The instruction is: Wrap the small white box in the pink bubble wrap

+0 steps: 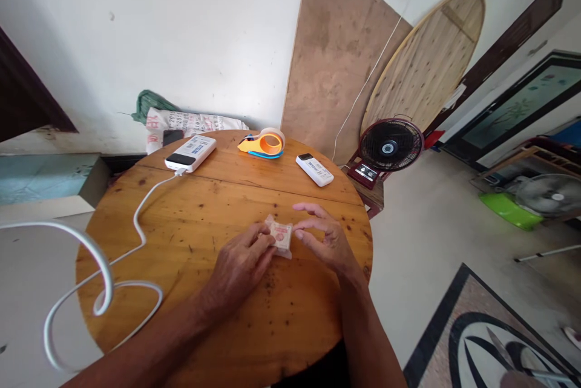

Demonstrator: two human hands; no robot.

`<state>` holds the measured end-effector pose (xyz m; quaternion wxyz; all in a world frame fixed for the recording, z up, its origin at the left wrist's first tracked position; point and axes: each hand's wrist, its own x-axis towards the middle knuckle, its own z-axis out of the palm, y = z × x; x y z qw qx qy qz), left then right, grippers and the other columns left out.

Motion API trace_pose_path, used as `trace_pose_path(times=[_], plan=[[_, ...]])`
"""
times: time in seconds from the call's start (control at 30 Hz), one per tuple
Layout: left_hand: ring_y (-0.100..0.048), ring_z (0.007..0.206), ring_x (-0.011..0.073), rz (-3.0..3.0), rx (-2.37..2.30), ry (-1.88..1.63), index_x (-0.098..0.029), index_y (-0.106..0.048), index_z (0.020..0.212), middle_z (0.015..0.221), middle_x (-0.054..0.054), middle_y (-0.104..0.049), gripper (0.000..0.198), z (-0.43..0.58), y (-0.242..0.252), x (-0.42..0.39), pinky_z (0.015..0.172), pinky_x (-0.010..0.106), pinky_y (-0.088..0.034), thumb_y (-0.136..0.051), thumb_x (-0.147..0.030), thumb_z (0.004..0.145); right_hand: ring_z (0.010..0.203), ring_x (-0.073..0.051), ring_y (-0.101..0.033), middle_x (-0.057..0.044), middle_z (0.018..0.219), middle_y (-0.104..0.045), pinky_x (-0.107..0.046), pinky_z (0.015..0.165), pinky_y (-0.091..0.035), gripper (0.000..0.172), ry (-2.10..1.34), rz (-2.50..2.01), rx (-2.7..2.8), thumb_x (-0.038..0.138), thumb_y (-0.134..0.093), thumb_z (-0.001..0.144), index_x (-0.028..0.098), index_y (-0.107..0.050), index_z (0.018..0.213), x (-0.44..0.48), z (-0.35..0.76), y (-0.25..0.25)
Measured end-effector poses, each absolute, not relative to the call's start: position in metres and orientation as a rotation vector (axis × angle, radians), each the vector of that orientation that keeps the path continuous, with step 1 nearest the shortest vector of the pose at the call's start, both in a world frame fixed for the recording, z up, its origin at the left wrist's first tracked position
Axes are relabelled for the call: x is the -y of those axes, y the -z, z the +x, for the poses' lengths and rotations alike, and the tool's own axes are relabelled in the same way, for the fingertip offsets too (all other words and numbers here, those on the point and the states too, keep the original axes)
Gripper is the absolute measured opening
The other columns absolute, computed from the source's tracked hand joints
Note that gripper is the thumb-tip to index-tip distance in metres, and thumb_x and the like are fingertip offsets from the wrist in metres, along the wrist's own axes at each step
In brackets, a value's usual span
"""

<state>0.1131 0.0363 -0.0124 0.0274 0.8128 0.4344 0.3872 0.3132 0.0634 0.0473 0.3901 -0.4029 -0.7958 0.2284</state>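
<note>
A small pale packet with red print (282, 235), in crinkled wrapping, lies on the round wooden table in front of me. My left hand (245, 252) is closed on the packet's left side, its thumb and fingertips pressed against it. Just to the right of the packet is my right hand (325, 238), its fingers apart and curved towards it. The thumb tip comes very near the packet's right edge; I cannot tell whether they touch. Farther back on the table sits an orange and blue tape dispenser (263, 143) with a roll of tape.
A white power bank (190, 153) with a white cable (140, 218) plugged in occupies the back left of the wooden table (181, 212). Another white power bank (315, 169) lies at the back right. Beyond the table's right edge stands a fan (390, 144).
</note>
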Motion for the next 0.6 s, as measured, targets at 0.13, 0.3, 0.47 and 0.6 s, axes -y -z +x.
trace_pose_path(times=[0.13,0.3,0.47,0.6], plan=[[-0.06,0.082,0.0145,2.517,-1.363,-1.205,-0.02,-0.057,0.091,0.101,0.005,-0.06,0.009,0.114,0.013,-0.037,0.068,0.024,-0.047,-0.05,-0.018,0.086,0.106,-0.019,-0.058,-0.005,0.112,-0.062,-0.034,0.094,-0.044,0.01,-0.569,-1.029,1.952,0.022,-0.059,0.082,0.023,-0.069,0.083,-0.066,0.313,-0.044],[-0.061,0.083,0.0145,2.52,-1.357,-1.203,-0.02,-0.057,0.09,0.1,0.005,-0.06,0.008,0.113,0.012,-0.037,0.07,0.024,-0.048,-0.049,-0.019,0.087,0.103,-0.018,-0.058,-0.005,0.109,-0.063,-0.033,0.091,-0.044,0.018,-0.548,-1.155,1.859,0.024,-0.059,0.08,0.023,-0.063,0.098,-0.069,0.311,-0.037],[-0.061,0.089,0.0155,2.506,-1.361,-1.216,-0.02,-0.058,0.092,0.105,0.006,-0.061,0.01,0.114,0.012,-0.036,0.075,0.026,-0.049,-0.049,-0.018,0.087,0.094,-0.018,-0.061,-0.005,0.102,-0.066,-0.031,0.081,-0.047,0.023,-0.622,-1.373,1.723,0.026,-0.058,0.079,0.02,-0.062,0.1,-0.075,0.312,-0.028],[-0.062,0.094,0.0165,2.536,-1.336,-1.29,-0.02,-0.059,0.093,0.107,0.006,-0.063,0.011,0.115,0.014,-0.037,0.081,0.027,-0.049,-0.051,-0.017,0.086,0.089,-0.017,-0.061,-0.005,0.096,-0.067,-0.029,0.079,-0.048,0.02,-0.71,-1.342,1.695,0.026,-0.056,0.08,0.019,-0.063,0.097,-0.077,0.308,-0.029]])
